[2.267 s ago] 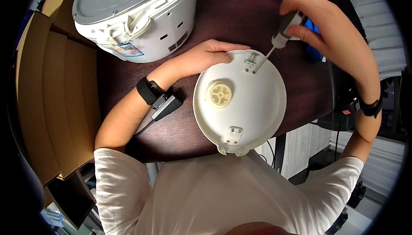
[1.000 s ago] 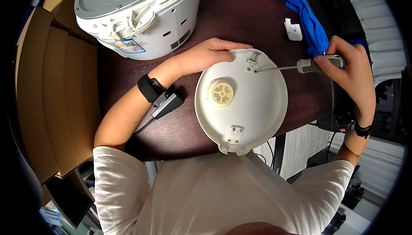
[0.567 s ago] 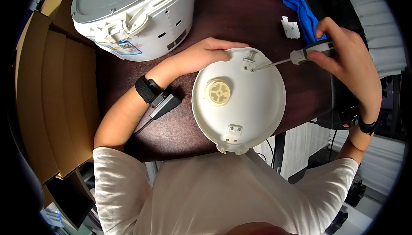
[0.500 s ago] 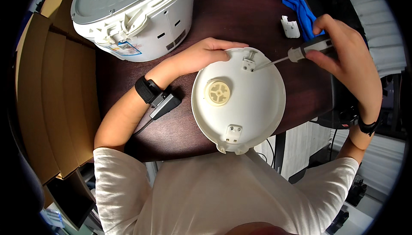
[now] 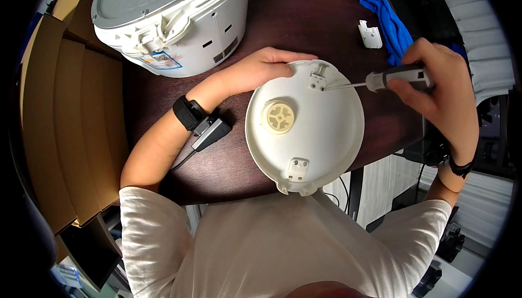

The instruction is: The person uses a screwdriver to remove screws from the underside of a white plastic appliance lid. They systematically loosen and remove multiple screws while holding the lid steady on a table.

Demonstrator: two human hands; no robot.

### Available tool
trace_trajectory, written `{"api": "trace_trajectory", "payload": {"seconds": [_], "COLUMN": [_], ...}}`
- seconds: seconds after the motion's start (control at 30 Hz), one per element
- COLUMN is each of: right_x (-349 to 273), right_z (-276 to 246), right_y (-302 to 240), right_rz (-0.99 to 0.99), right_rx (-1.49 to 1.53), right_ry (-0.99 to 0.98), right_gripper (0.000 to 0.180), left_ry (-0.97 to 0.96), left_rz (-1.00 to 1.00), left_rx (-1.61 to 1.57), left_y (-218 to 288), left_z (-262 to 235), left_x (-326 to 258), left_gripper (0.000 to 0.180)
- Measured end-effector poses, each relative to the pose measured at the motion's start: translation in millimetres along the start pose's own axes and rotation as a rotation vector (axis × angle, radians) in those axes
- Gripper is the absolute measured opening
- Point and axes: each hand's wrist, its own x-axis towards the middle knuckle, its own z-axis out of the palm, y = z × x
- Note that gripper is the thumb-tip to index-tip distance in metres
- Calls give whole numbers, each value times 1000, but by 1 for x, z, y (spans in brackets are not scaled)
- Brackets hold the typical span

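A round white plastic lid point(image 5: 331, 135) lies with its hollow inside up, its near rim against my shirt. My left hand point(image 5: 266, 68) grips the lid's far left rim, thumb inside and fingers along the outer edge. In my right hand point(image 5: 443, 83) is a grey and black screwdriver point(image 5: 399, 78), held almost level. Its thin shaft reaches left to a screw on the small hinge bracket point(image 5: 317, 82) at the lid's far edge. A cream round vent cap point(image 5: 280, 117) sits inside the lid. Nearer me is a second bracket point(image 5: 298, 168) with two screws.
A large white appliance body point(image 5: 217, 31) with a grey face stands at the far left. Beyond the lid lie a small white plastic piece point(image 5: 371, 35) and a blue cloth point(image 5: 380, 12). Cardboard point(image 5: 70, 118) borders the table's left side.
My right hand has dropped a little toward me, and the screwdriver has swung from a slant to nearly level. Its tip stays at the bracket. My left hand keeps its hold.
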Motion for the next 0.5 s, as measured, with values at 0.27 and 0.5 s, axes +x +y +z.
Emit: {"api": "trace_trajectory", "payload": {"seconds": [0.27, 0.5], "right_x": [-10, -19], "right_z": [11, 10], "right_y": [16, 2], "right_rz": [343, 319], "right_rx": [11, -155], "right_ry": [75, 11], "right_gripper": [29, 28], "left_ry": [6, -5], "left_rz": [1, -40], "left_rx": [15, 52], "left_y": [3, 6], "left_z": [1, 1], "left_x": [-1, -2], "left_gripper": [46, 47]}}
